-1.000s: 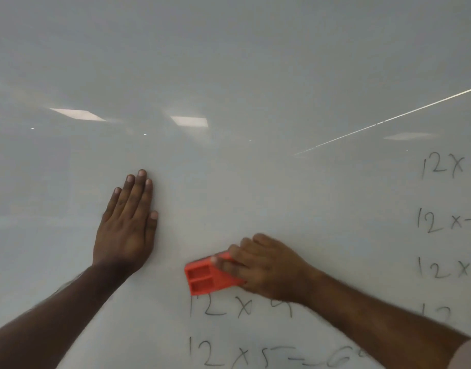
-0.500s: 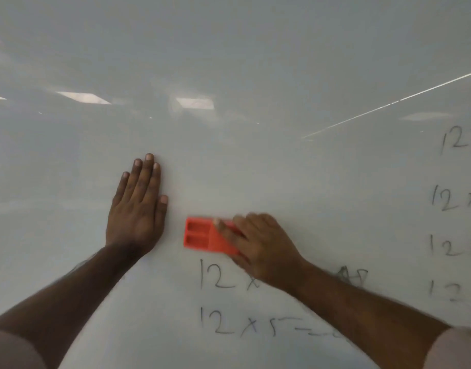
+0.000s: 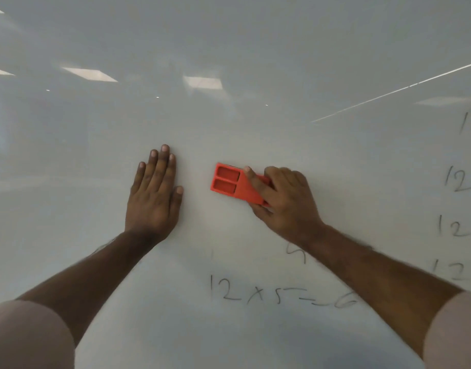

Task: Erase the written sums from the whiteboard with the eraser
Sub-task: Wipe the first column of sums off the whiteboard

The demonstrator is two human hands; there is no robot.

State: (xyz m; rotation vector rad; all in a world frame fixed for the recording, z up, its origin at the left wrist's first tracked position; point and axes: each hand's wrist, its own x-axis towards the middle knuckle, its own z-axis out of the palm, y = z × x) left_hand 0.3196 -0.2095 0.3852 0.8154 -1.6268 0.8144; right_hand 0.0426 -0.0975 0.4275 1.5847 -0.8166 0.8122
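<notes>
My right hand [image 3: 281, 201] grips a red-orange eraser [image 3: 229, 182] and presses it flat against the whiteboard [image 3: 255, 75]. To its left, my left hand [image 3: 154, 194] lies flat on the board with fingers together, holding nothing. Below the eraser a lone "9" [image 3: 297, 253] and a short stroke remain of one sum. Under that runs the sum "12 x 5 = 6" [image 3: 279, 292], its end smeared. A column of sums beginning with "12" [image 3: 458, 179] runs down the right edge, cut off by the frame.
Ceiling lights reflect in the glossy board at upper left and centre. A thin bright line [image 3: 394, 91] crosses the upper right of the board. My pale sleeves show at both lower corners.
The "12 x" of the sum under the eraser has been wiped off, leaving a "9". My right hand and the eraser now sit higher above the remaining writing. The left hand stays flat.
</notes>
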